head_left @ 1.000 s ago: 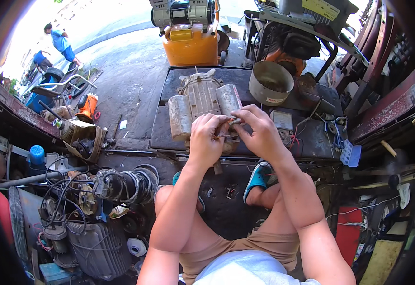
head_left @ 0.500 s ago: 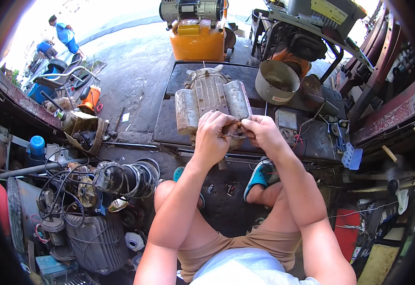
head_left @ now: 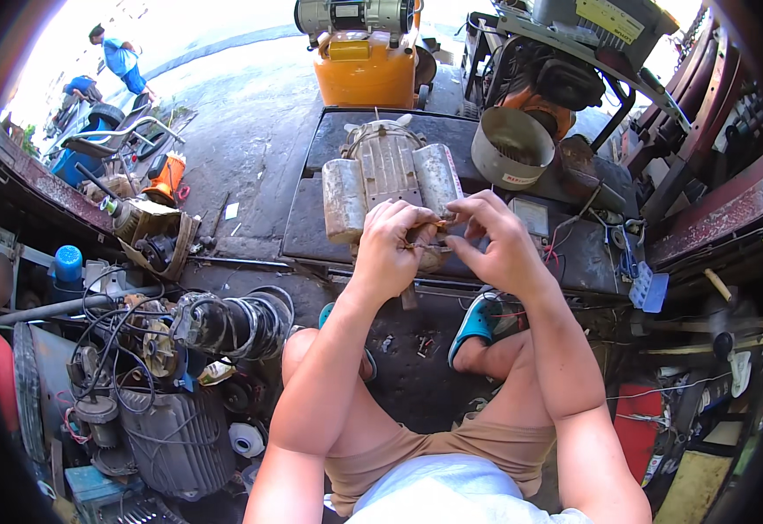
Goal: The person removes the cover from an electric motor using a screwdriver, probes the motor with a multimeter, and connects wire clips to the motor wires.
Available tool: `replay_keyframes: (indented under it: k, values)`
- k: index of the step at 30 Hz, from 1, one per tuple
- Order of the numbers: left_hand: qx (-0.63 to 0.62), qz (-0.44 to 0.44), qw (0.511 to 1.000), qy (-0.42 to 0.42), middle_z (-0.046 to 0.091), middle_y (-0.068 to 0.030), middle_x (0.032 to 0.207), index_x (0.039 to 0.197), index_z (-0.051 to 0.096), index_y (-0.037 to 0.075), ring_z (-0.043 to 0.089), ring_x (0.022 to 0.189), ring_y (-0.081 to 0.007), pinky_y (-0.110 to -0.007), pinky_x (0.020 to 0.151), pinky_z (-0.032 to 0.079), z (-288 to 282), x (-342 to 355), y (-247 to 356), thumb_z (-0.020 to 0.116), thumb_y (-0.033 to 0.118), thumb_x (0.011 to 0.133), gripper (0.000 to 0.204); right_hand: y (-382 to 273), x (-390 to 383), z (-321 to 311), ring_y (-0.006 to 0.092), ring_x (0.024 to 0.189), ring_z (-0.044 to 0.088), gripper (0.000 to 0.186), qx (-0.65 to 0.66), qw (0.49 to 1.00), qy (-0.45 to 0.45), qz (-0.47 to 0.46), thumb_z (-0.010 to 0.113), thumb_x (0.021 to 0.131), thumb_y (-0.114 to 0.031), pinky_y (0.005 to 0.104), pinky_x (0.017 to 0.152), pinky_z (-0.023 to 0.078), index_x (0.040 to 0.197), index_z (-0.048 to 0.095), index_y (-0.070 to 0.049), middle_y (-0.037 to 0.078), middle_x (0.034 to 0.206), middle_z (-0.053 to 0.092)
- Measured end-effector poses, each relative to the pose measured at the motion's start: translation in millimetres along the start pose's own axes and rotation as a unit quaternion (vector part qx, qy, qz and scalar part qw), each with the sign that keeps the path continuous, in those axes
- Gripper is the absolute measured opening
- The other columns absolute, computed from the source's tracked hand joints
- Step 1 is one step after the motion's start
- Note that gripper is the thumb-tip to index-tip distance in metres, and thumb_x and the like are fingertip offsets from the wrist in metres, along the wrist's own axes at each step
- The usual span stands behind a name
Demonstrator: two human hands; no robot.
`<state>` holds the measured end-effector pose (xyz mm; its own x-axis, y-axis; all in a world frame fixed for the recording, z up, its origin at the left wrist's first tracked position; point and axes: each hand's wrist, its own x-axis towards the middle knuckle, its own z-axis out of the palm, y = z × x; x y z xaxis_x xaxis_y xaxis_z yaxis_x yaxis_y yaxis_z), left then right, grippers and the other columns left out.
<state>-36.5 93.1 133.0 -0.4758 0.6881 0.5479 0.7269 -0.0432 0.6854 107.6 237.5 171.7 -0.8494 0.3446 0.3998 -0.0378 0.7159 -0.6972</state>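
Note:
A grey finned electric motor (head_left: 386, 170) with two cylindrical capacitors lies on a dark rubber mat (head_left: 312, 218) in front of me. My left hand (head_left: 396, 240) and my right hand (head_left: 495, 240) meet at the motor's near end. Both pinch thin copper-coloured wires (head_left: 425, 237) between fingertips. What the wires join to is hidden behind my fingers.
A metal fan cover (head_left: 511, 147) and a small meter (head_left: 534, 217) lie on the mat to the right. An orange compressor (head_left: 371, 65) stands behind. Old motors and coiled wire (head_left: 224, 325) pile up at my left. Two people (head_left: 115, 57) are far off at upper left.
Both hands stay together at the motor's end, with small shifts of the fingers on the wires. The view has tilted slightly.

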Motion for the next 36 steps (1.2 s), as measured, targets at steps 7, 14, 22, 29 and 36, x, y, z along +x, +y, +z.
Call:
replay_keyframes:
  k: [7, 14, 22, 29, 36]
  values:
    - [-0.019, -0.010, 1.000, 0.004, 0.065, -0.0103, 0.084, 0.092, 0.071, 0.003, 0.061, 0.082, -0.0303, -0.039, 0.081, 0.048, -1, 1, 0, 0.076, 0.008, 0.084, 0.011, 8, 5, 10, 0.0349, 0.079, 0.066, 0.014, -0.122, 0.980, 0.051, -0.146, 0.074, 0.087, -0.012, 0.0439, 0.069, 0.053, 0.092, 0.068, -0.001, 0.013, 0.084, 0.066]
    - [0.002, 0.006, 1.000, 0.016, 0.066, -0.0109, 0.084, 0.091, 0.071, 0.003, 0.063, 0.083, -0.0310, -0.040, 0.080, 0.048, 3, -1, 1, 0.077, 0.006, 0.083, 0.011, 17, -6, 40, 0.0207, 0.054, 0.056, 0.020, 0.098, 0.981, 0.056, 0.156, 0.064, 0.097, -0.020, 0.0361, 0.054, 0.047, 0.087, 0.066, -0.002, 0.009, 0.065, 0.056]
    - [-0.021, -0.003, 1.000, 0.004, 0.067, -0.0115, 0.087, 0.094, 0.071, 0.003, 0.063, 0.085, -0.0316, -0.039, 0.080, 0.049, -1, -1, 2, 0.076, 0.005, 0.083, 0.013, 12, 0, 26, 0.0127, 0.055, 0.052, 0.023, 0.313, 0.899, 0.013, 0.306, 0.054, 0.103, -0.021, 0.0264, 0.050, 0.040, 0.096, 0.064, -0.002, 0.003, 0.068, 0.055]
    - [-0.023, -0.018, 1.000, -0.003, 0.068, -0.0121, 0.088, 0.095, 0.071, 0.002, 0.063, 0.087, -0.0309, -0.039, 0.081, 0.049, -3, -2, 1, 0.075, 0.004, 0.084, 0.013, -13, 0, 1, 0.0279, 0.082, 0.068, 0.020, -0.009, 1.000, 0.000, -0.005, 0.072, 0.088, -0.010, 0.0355, 0.073, 0.055, 0.105, 0.066, -0.002, 0.014, 0.087, 0.063]
    - [-0.039, -0.027, 0.999, -0.009, 0.067, -0.0123, 0.088, 0.093, 0.070, 0.002, 0.063, 0.088, -0.0321, -0.041, 0.082, 0.048, -1, -1, 2, 0.074, 0.005, 0.085, 0.010, 12, 3, 10, 0.0358, 0.082, 0.067, 0.016, -0.148, 0.978, 0.046, -0.142, 0.075, 0.085, -0.014, 0.0423, 0.069, 0.054, 0.094, 0.068, -0.003, 0.014, 0.085, 0.065]
